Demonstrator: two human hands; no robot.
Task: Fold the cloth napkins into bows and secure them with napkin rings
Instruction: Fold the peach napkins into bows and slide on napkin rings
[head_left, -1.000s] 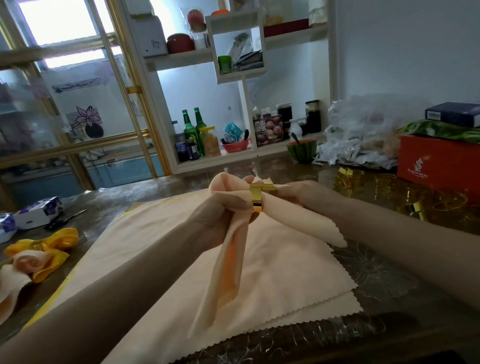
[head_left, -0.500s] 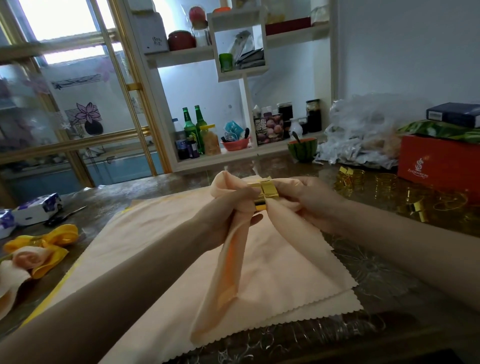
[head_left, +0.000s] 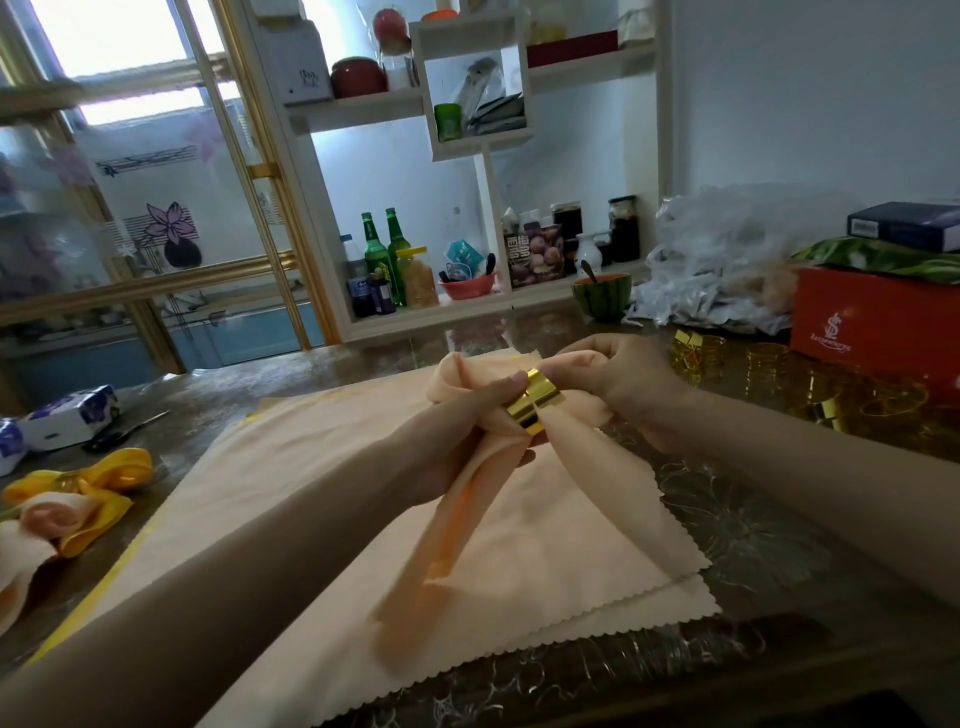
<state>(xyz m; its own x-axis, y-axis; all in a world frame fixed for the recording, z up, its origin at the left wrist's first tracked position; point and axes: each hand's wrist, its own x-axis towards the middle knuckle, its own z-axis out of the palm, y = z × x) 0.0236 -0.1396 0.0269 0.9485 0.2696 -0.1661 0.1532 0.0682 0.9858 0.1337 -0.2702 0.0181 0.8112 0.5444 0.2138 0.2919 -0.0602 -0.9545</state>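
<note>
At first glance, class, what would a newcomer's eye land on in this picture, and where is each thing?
The shiny gold napkin ring at the centre, pinched around a gathered peach napkin by the left hand and right hand. Next, the flat peach cloths spread beneath on the table. Then the orange box at far right, with spare gold rings lying before it.

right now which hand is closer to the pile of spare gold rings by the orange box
Right. The right hand holds the napkin just left of the spare gold rings; the left hand grips the napkin farther left, beyond the gold ring.
</note>
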